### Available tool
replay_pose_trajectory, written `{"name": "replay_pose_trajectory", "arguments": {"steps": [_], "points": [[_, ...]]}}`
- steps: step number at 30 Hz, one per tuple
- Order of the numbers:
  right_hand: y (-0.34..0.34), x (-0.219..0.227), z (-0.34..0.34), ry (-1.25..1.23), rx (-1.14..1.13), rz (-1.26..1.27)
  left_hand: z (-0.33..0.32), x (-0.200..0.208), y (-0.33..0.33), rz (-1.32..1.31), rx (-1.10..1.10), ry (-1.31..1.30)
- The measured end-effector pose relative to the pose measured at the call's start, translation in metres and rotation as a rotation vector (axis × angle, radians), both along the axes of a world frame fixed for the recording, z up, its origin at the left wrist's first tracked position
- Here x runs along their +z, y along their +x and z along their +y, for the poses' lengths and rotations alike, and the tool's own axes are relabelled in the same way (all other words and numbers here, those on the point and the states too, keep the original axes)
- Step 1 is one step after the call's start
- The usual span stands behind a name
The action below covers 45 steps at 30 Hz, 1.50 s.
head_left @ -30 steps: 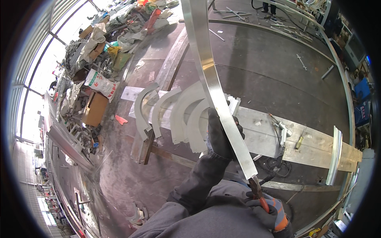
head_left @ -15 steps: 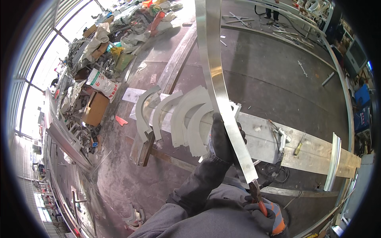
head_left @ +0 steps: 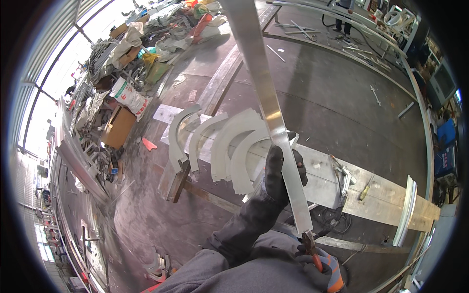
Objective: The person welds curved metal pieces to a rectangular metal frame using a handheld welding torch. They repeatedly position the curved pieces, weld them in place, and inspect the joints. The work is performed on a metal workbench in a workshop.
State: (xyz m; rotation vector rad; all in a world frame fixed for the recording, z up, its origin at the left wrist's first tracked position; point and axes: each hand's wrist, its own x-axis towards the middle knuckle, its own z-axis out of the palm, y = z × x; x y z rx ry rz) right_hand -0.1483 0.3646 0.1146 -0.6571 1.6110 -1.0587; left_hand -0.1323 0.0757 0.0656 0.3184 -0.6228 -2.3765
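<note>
A long, shiny metal strip (head_left: 267,93) runs from the top of the picture down toward my body. My gloved left hand (head_left: 286,171) is closed round it below its middle, thumb on the near side. At its lower end, red-handled pliers (head_left: 310,249) meet the strip, their jaws at its edge. My right hand (head_left: 322,273), in a grey and orange glove, is wrapped round the plier handles and partly hidden by my clothing. Beyond my left hand, several curved pale metal pieces (head_left: 229,141) lie on a long plank-like metal bench (head_left: 312,171).
A hand tool with a cable (head_left: 344,178), a yellow-handled screwdriver (head_left: 364,192) and a stack of pale strips (head_left: 405,210) rest on the bench's right part. Scrap and sacks (head_left: 131,97) are heaped at far left. A person (head_left: 343,19) stands at the far back.
The strip's lower end has shifted slightly left and down, and the strip now appears straighter. Both hands have kept their hold. The view has turned a little.
</note>
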Motion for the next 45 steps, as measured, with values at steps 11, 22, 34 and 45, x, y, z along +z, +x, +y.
{"name": "replay_pose_trajectory", "arguments": {"steps": [11,22,34,45], "points": [[0.003,0.004,-0.008,-0.071,-0.061,0.020,0.000,-0.004,0.001,0.039,0.025,0.025],[0.003,-0.009,-0.003,-0.069,-0.082,0.064,0.004,0.020,-0.006,-0.181,0.251,-0.200],[-0.004,-0.035,0.013,-0.055,-0.429,0.033,0.004,0.019,-0.005,-0.349,0.197,-0.213],[-0.074,-0.008,-0.060,-0.339,-0.554,0.192,0.026,-0.026,-0.011,-0.460,0.245,-0.318]]}}
